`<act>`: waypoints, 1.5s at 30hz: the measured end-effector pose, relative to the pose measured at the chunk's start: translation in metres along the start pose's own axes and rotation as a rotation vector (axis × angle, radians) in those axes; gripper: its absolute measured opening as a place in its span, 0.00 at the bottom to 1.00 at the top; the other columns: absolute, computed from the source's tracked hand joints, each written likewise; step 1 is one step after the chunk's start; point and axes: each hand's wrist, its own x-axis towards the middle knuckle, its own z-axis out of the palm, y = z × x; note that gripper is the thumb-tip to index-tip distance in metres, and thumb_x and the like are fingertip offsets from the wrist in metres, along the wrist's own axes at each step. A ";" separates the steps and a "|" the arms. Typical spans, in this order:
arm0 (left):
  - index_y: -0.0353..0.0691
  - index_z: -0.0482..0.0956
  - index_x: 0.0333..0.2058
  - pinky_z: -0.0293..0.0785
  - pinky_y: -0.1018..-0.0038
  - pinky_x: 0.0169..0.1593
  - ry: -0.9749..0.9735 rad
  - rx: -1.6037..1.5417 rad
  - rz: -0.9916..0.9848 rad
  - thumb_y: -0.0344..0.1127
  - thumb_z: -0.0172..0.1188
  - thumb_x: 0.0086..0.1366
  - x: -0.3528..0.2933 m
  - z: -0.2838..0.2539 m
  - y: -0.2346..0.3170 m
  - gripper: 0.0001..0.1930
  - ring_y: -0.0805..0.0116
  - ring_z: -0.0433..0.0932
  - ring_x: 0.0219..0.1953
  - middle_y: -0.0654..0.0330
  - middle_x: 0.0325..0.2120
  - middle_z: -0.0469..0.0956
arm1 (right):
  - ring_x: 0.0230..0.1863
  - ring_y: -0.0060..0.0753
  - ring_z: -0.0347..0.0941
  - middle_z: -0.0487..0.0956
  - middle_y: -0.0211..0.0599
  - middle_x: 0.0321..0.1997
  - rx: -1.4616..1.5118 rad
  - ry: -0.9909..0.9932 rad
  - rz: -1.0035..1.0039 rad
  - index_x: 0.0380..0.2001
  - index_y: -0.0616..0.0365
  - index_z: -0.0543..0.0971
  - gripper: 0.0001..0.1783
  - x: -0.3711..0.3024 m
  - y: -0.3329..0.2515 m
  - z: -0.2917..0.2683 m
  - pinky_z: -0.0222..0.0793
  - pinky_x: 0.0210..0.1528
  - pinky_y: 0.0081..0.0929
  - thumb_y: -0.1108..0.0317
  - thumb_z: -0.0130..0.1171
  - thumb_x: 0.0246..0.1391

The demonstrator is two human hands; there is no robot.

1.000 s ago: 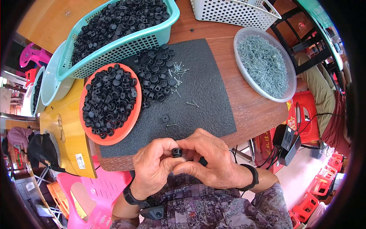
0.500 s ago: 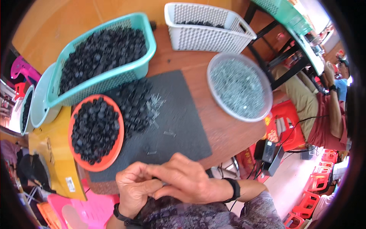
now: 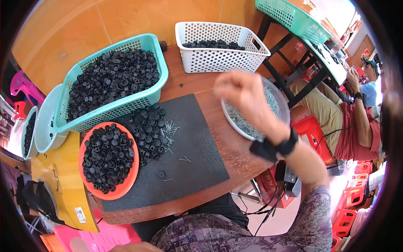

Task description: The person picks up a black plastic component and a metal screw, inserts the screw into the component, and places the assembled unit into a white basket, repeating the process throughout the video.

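My right hand [image 3: 249,98], smeared by motion, is raised at the near-left side of the white basket and partly over a pale round bowl [image 3: 285,110] of small metal screws or nails. Its fingers look bent, but whether they hold anything is not clear. Of my left hand [image 3: 133,247] only a sliver shows at the lower edge, its fingers hidden. On a dark mat [image 3: 197,138] lie a heap of small round black caps [image 3: 149,130], a little cluster of screws [image 3: 168,129] and a lone cap [image 3: 161,174] beside a single screw.
An orange-red plate [image 3: 135,168] heaped with black caps overlaps the mat's left side. Behind it, a turquoise basket [image 3: 161,73] is full of more caps. The white basket [image 3: 222,61] with black pieces stands at the back. A seated person [image 3: 357,122] works at another table to the right.
My hands were together at the mat's near edge around a small dark piece. The right has swung up and right; the left has dropped to the lower edge. A lone cap now lies on the mat.
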 end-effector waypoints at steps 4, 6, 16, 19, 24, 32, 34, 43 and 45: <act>0.34 0.78 0.25 0.67 0.69 0.19 0.038 -0.200 0.417 0.26 0.61 0.54 0.016 0.017 0.001 0.02 0.59 0.70 0.17 0.46 0.25 0.74 | 0.36 0.49 0.76 0.78 0.56 0.30 -0.507 0.265 0.000 0.38 0.69 0.77 0.21 0.086 0.042 -0.036 0.70 0.42 0.37 0.64 0.59 0.41; 0.35 0.78 0.25 0.67 0.70 0.19 0.029 -0.242 0.434 0.26 0.60 0.55 0.019 0.017 0.001 0.02 0.60 0.70 0.16 0.46 0.25 0.74 | 0.38 0.50 0.76 0.78 0.55 0.33 -0.505 0.320 0.023 0.40 0.69 0.75 0.24 0.097 0.045 -0.034 0.70 0.43 0.38 0.63 0.60 0.40; 0.37 0.79 0.28 0.52 0.76 0.13 -0.138 -0.591 0.625 0.30 0.56 0.60 0.036 0.021 -0.011 0.05 0.68 0.62 0.12 0.48 0.19 0.71 | 0.31 0.40 0.75 0.77 0.48 0.26 -0.166 -0.011 0.071 0.31 0.66 0.75 0.09 -0.014 0.006 0.020 0.69 0.35 0.32 0.73 0.58 0.45; 0.36 0.78 0.31 0.52 0.75 0.13 -0.027 -0.610 0.609 0.32 0.53 0.63 0.027 0.041 -0.006 0.08 0.68 0.62 0.12 0.47 0.19 0.71 | 0.31 0.42 0.75 0.77 0.46 0.27 -0.029 -0.123 0.052 0.31 0.65 0.76 0.07 -0.035 -0.013 0.034 0.69 0.35 0.31 0.75 0.57 0.46; 0.35 0.78 0.30 0.52 0.75 0.13 -0.084 -0.741 0.638 0.32 0.51 0.64 0.032 0.033 -0.023 0.09 0.67 0.63 0.12 0.46 0.20 0.71 | 0.32 0.46 0.72 0.76 0.42 0.26 -0.070 -0.232 -0.089 0.27 0.62 0.76 0.04 -0.067 -0.014 0.046 0.68 0.33 0.36 0.75 0.59 0.44; 0.35 0.79 0.30 0.54 0.75 0.14 -0.166 -0.706 0.566 0.33 0.51 0.64 0.028 0.025 -0.021 0.10 0.67 0.64 0.13 0.47 0.21 0.72 | 0.30 0.41 0.71 0.74 0.39 0.26 -0.034 -0.357 -0.185 0.29 0.62 0.78 0.07 -0.094 -0.017 0.067 0.66 0.32 0.31 0.77 0.61 0.42; 0.36 0.80 0.31 0.54 0.75 0.14 -0.166 -0.693 0.535 0.35 0.52 0.64 0.025 0.025 -0.021 0.11 0.67 0.64 0.13 0.48 0.21 0.72 | 0.30 0.41 0.70 0.74 0.39 0.25 -0.027 -0.364 -0.235 0.29 0.62 0.78 0.08 -0.098 -0.021 0.074 0.66 0.31 0.32 0.77 0.62 0.41; 0.34 0.77 0.29 0.61 0.77 0.16 0.148 -0.200 0.448 0.38 0.52 0.64 -0.008 0.014 -0.029 0.13 0.67 0.65 0.15 0.52 0.22 0.75 | 0.30 0.42 0.67 0.71 0.40 0.27 -0.092 -0.472 -0.348 0.27 0.62 0.76 0.11 -0.110 -0.036 0.108 0.65 0.30 0.34 0.76 0.65 0.35; 0.27 0.76 0.30 0.70 0.73 0.23 0.193 -0.105 -0.075 0.24 0.60 0.54 -0.036 -0.013 -0.036 0.07 0.68 0.73 0.17 0.54 0.18 0.75 | 0.29 0.42 0.66 0.70 0.39 0.26 -0.111 -0.447 -0.375 0.27 0.62 0.76 0.11 -0.115 -0.027 0.107 0.65 0.29 0.34 0.76 0.64 0.34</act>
